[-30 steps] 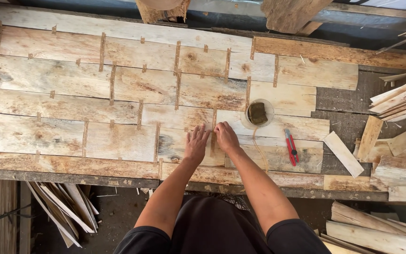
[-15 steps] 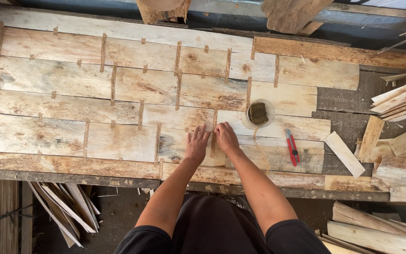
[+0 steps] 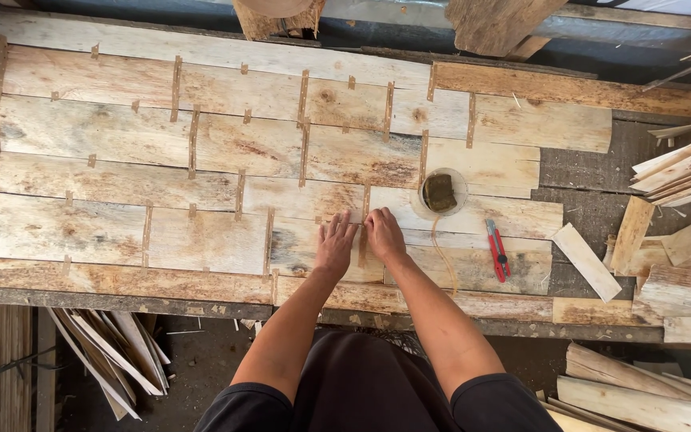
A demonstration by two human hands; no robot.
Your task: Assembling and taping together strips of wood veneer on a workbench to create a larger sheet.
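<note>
My left hand (image 3: 334, 244) and right hand (image 3: 384, 234) flat, fingers spread, gripping nothing, pressing tape strip (image 3: 364, 234) over veneer (image 3: 321, 240) seam near bench front. I judge most seams taped; right end unjoined. Loose strip (image 3: 588, 251), red knife (image 3: 496, 250), cup (image 3: 441, 192) right.

Your left hand (image 3: 334, 244) and right hand (image 3: 384, 234) lie side by side on the boards (image 3: 201, 168); the bowl (image 3: 440, 192) is behind them, the cutter (image 3: 497, 250) to the right.
</note>
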